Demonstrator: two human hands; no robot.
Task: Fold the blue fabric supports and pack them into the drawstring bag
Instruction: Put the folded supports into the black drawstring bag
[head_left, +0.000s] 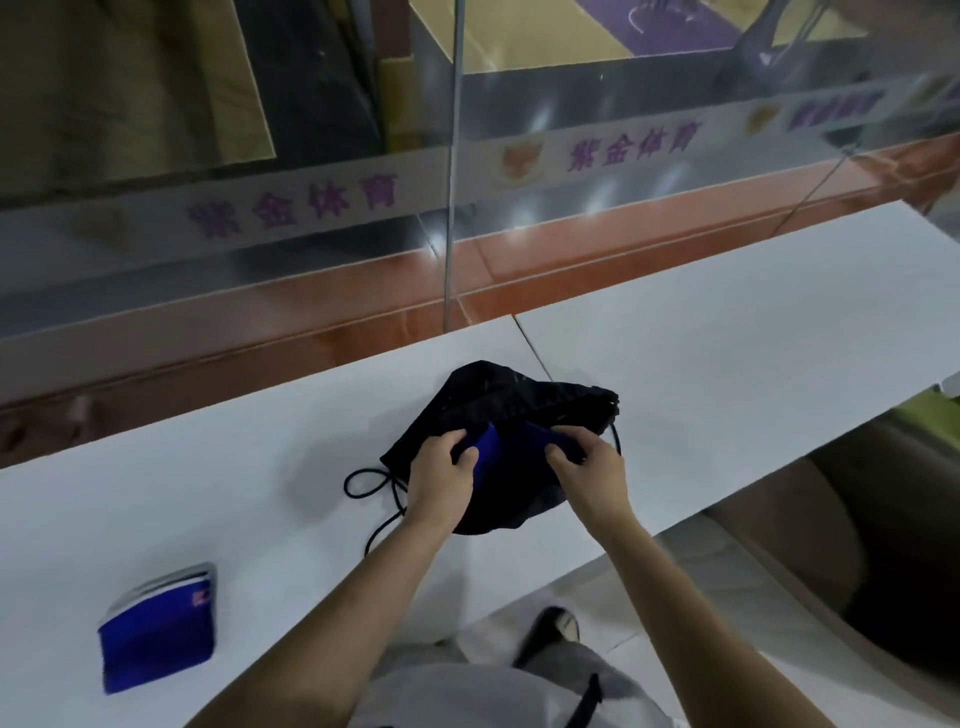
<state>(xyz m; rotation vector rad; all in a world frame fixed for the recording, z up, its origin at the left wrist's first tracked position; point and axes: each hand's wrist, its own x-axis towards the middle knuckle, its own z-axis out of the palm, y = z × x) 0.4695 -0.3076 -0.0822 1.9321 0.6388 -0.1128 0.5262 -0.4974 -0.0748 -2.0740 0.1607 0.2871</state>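
Near left on the white desk (701, 332): one folded blue fabric support (156, 631) lies flat, grey edge and small red tag toward its far side, well apart from the bag. Desk centre: both hands work at the black drawstring bag (519, 410), which lies crumpled on the desk. Left hand (441, 480) has fingers curled round the left edge of a second blue support (485, 449), thumb on top. Right hand (589, 475) pinches the right part of the same support, fingers curled over it. This support sits on the bag, dark fabric around it; whether it is partly inside the mouth cannot be told. Black cord (366, 480) loops on the desk just left of the bag. Far: glass partition (311, 156) with purple lettering.
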